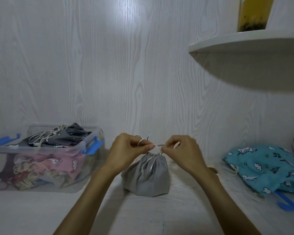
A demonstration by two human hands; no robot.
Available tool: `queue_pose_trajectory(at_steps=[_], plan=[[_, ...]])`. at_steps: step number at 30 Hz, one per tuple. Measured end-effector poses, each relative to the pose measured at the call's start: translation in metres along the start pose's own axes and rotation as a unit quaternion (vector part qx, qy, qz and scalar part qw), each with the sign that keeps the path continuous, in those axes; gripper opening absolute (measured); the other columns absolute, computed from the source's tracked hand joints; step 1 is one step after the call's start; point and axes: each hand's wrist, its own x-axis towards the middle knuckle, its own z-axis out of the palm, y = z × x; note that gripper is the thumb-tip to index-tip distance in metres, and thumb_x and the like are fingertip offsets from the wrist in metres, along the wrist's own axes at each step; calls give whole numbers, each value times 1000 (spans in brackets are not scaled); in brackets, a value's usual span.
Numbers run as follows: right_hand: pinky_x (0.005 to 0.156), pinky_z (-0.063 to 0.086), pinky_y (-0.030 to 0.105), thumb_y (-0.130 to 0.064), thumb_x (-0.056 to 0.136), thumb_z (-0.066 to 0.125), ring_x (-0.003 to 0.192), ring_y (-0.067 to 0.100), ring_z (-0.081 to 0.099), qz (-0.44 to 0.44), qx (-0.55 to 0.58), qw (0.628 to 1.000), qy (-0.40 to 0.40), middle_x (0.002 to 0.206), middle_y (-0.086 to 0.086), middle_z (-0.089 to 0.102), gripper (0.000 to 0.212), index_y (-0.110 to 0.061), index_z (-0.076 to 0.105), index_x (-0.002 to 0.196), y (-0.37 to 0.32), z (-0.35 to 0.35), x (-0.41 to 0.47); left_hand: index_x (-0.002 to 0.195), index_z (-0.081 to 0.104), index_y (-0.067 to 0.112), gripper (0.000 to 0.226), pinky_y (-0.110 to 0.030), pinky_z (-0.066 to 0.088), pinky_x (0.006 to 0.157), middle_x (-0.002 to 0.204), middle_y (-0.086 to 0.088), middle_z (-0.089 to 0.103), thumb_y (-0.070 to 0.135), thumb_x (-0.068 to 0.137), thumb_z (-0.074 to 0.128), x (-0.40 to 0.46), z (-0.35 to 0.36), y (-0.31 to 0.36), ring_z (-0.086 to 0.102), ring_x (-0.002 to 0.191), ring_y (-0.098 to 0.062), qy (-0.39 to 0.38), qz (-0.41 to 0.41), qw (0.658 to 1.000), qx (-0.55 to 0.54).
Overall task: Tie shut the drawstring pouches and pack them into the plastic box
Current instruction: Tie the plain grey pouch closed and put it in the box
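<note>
The yellow-and-dark upright object on the white curved shelf (255,14) is cut off by the top edge. The turquoise unicorn-print fabric pouch (268,168) runs past the right edge, covering part of a blue plastic piece (286,203).

Grey pouch (146,175) sits upright mid-table, neck gathered, white drawstring (155,150) pulled up in loops above it. Off to the left, the clear plastic box (46,167) (blue latches flipped open) is heaped with pouches. Right side, a teal unicorn-print pouch (265,168) lies flat.
</note>
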Motion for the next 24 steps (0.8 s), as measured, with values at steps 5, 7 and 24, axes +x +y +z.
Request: queue_pose_trajectory(at_steps=[5,7,24], plan=[[51,26,11,-31,84,67,67,4,49,-78,-144,979,121,81,-8,62,10,-23,73,85,17,-12,4,80,77,18,7,-10,46,57,70,5,74,23,74,76,3,0,-2,67,64,-1,8,-9,999,-31],[52,27,10,-31,85,67,72,5,51,-55,-151,981,107,90,-5,66,12,-23,74,91,25,-16,5,80,77,19,7,-12,46,59,67,9,72,23,75,76,3,4,-3,66,65,-1,-11,-7,1000,-18],[57,45,16,-18,92,59,63,2,59,-12,88,945,-314,83,-11,69,18,-17,73,102,11,-14,-3,80,78,23,5,-21,55,72,69,8,72,20,76,76,3,9,-4,69,70,-6,-33,6,999,-1]])
